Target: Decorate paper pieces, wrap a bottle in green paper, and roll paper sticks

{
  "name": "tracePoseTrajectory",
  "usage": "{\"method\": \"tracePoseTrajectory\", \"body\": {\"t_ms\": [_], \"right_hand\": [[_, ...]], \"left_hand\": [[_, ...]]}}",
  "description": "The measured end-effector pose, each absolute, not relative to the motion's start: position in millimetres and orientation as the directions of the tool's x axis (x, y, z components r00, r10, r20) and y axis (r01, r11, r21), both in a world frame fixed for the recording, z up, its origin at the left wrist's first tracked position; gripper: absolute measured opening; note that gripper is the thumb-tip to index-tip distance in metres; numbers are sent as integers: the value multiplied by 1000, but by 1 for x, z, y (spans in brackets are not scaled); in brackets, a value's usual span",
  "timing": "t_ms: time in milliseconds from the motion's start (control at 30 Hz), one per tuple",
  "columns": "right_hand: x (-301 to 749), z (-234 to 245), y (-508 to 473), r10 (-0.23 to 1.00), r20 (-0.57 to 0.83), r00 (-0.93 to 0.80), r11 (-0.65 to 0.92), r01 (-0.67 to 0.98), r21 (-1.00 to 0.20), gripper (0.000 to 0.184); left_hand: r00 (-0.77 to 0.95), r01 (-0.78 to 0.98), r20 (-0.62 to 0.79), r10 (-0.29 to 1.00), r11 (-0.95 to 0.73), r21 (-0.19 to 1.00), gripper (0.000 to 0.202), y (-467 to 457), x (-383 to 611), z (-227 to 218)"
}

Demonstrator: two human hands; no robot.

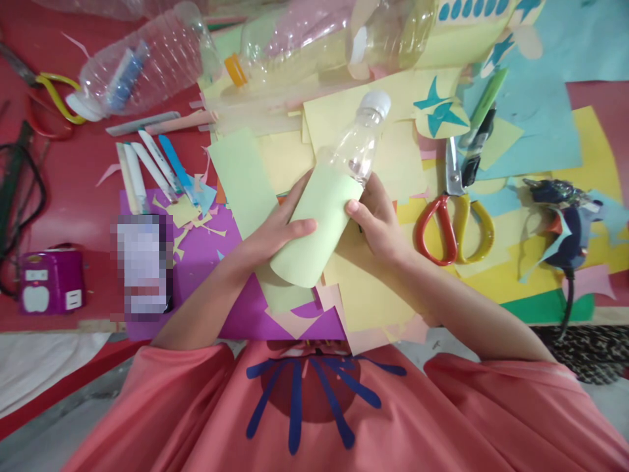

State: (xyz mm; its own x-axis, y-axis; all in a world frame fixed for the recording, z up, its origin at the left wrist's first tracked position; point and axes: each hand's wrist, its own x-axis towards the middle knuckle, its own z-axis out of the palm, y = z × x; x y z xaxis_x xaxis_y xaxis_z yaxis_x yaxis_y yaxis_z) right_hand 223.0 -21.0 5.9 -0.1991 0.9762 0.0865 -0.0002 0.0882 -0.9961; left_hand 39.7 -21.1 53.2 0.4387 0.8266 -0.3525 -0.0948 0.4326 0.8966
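Coral-pink top (196, 406) w/ navy ray print (314, 393)

Three plastic bottles are lying in view: a small bottle (358, 141), a ribbed bottle (142, 65) and a big bottle (319, 39). Two pairs of scissors are showing, the right scissors (455, 219) and the left scissors (52, 98). One glue gun (565, 223) and one purple box (52, 282) are sitting out.

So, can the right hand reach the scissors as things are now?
Probably yes: the scissors lie just beside the right hand, with nothing between them. But that hand holds the wrapped bottle, so it must let go first.
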Motion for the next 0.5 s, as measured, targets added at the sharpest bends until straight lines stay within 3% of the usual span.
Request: {"method": "tracePoseTrajectory", "body": {"t_ms": [200, 300, 400, 500], "right_hand": [[227, -1, -20, 961, 115, -253, 123, 17, -992, 49], [234, -3, -14, 981, 125, -150, 127, 2, -992, 48], [243, -4, -5, 988, 152, -13, 152, 44, -987, 50], [248, -8, 0, 983, 179, -34, 182, 92, -979, 52]], "left_hand": [[443, -116, -355, 824, 445, 888, 71, -21, 41, 54], [434, -206, -328, 839, 447, 870, 67, -17, 41, 49], [294, -322, -259, 920, 350, 880, 58, -12, 43, 41], [96, -328, -179, 979, 201, 923, 53, -10, 44, 36]]}}
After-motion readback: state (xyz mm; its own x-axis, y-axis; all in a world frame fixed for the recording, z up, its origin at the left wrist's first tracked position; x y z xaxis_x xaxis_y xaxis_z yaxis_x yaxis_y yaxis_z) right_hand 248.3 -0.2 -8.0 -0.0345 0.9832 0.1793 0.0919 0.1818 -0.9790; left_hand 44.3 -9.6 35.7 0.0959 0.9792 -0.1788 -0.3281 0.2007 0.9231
